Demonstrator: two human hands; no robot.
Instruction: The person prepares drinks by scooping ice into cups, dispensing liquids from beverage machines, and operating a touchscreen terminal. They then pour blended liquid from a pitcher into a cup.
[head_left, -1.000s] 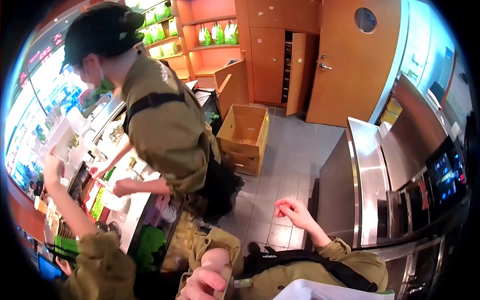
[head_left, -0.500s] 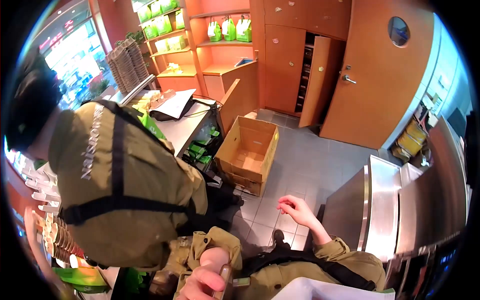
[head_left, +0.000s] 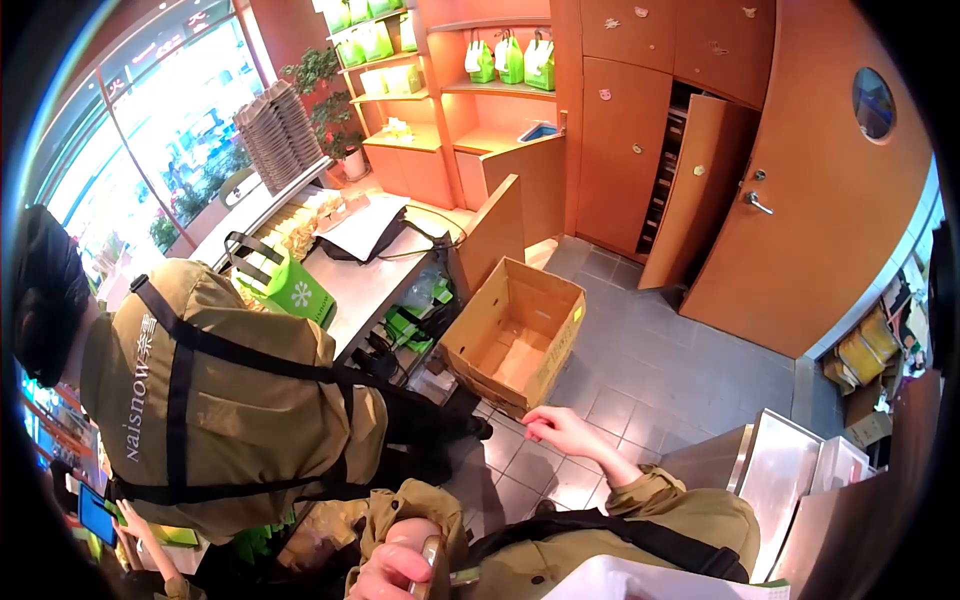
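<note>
At the bottom of the head view, my left hand point(head_left: 395, 568) is closed around a slim object with a brownish, shiny edge point(head_left: 432, 562); its kind is not clear. My right hand point(head_left: 565, 435) reaches forward over the tiled floor, its fingers loosely bent and nothing visible in them. Just beyond it in the view, an open cardboard box point(head_left: 515, 335) stands on the floor, with no visible contact between them. A white, flat-edged thing point(head_left: 660, 580) lies across my front at the bottom edge.
A co-worker in an olive uniform point(head_left: 235, 390) stands close on the left by the counter point(head_left: 345, 295), which bears a green bag point(head_left: 295, 290). Another person's hand point(head_left: 135, 522) is near a tablet point(head_left: 97, 515). A steel unit point(head_left: 785, 470) flanks my right; a cabinet door point(head_left: 695, 190) stands ajar.
The view has shifted, so the box and doors sit lower and farther right. The co-worker appears lower, revealing the green bag. My right hand appears closer to the box; my left keeps its object.
</note>
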